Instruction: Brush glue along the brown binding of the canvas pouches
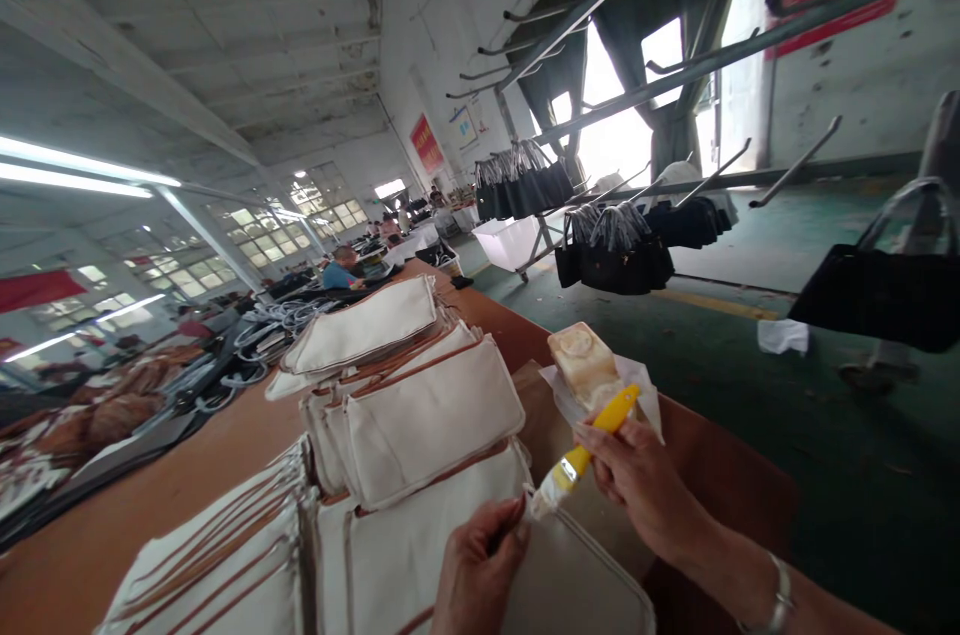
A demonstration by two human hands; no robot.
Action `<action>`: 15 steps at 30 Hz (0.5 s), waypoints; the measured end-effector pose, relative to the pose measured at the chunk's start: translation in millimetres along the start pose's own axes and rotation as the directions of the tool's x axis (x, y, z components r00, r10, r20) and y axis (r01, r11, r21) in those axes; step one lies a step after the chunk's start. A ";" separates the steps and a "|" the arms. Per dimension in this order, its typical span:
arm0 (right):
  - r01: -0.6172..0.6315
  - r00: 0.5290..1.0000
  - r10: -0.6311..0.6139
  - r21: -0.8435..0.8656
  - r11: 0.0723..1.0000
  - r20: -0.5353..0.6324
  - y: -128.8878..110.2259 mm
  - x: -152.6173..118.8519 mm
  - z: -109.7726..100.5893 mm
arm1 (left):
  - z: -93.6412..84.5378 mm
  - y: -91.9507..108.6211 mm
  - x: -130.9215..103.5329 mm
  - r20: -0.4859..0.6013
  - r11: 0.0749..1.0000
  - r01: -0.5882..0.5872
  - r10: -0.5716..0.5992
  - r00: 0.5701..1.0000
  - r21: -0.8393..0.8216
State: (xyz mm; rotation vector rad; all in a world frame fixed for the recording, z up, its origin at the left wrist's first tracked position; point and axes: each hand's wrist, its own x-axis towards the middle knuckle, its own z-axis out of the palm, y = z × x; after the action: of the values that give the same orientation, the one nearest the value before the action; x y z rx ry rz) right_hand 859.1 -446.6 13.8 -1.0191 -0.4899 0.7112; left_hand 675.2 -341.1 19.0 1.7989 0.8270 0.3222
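My right hand point(637, 480) is closed around the yellow handle of a paintbrush point(609, 415), its pale, coated bristles pointing down and left. The bristle end is right beside the fingertips of my left hand point(484, 560). That hand is pinched, and what lies between thumb and finger is too small to make out. Beneath both hands lies a cream bag panel point(577, 575) with stitched edges. Just beyond the brush, a cream-stained plastic container point(581, 355) rests on white paper point(649, 395).
Stacked cream bag pieces point(435, 420) with brown edges cover the brown table point(247, 425) ahead and left. Dark straps and cords point(255, 345) lie farther left. To the right, a metal rack point(705, 180) holds black handbags point(615, 250). A person in blue point(341, 270) sits beyond.
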 end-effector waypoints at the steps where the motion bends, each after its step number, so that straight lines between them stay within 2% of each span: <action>1: 0.031 0.999 -0.030 -0.069 0.997 0.010 0.7 0.1 0.6 | 1.6 -1.5 -0.7 0.004 1.000 -0.018 0.018 1.000 0.012; 5: 0.175 0.982 -0.186 -0.273 0.946 -0.016 -3.5 0.1 -4.0 | 4.6 -8.8 -3.3 0.019 0.993 -0.060 0.058 0.998 0.104; 8: 0.192 0.978 -0.206 -0.299 0.935 -0.017 -12.7 -5.0 -7.3 | 6.4 -9.2 -6.0 0.041 0.996 -0.054 0.051 0.998 0.074; 12: 0.254 0.967 -0.236 -0.316 0.914 0.092 -20.1 -11.1 -7.1 | 10.3 -3.1 -11.0 0.042 0.989 -0.085 0.081 0.996 0.124; 15: 0.273 0.959 -0.284 -0.344 0.898 0.018 -19.2 -7.0 -11.3 | 12.4 -1.3 -16.3 0.020 0.959 -0.152 0.152 0.988 0.240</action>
State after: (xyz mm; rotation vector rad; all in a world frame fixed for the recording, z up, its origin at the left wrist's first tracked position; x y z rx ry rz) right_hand 867.7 -464.9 25.5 -1.2534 -0.7337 0.3557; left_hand 670.2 -360.7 15.8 2.0963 0.7537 0.3305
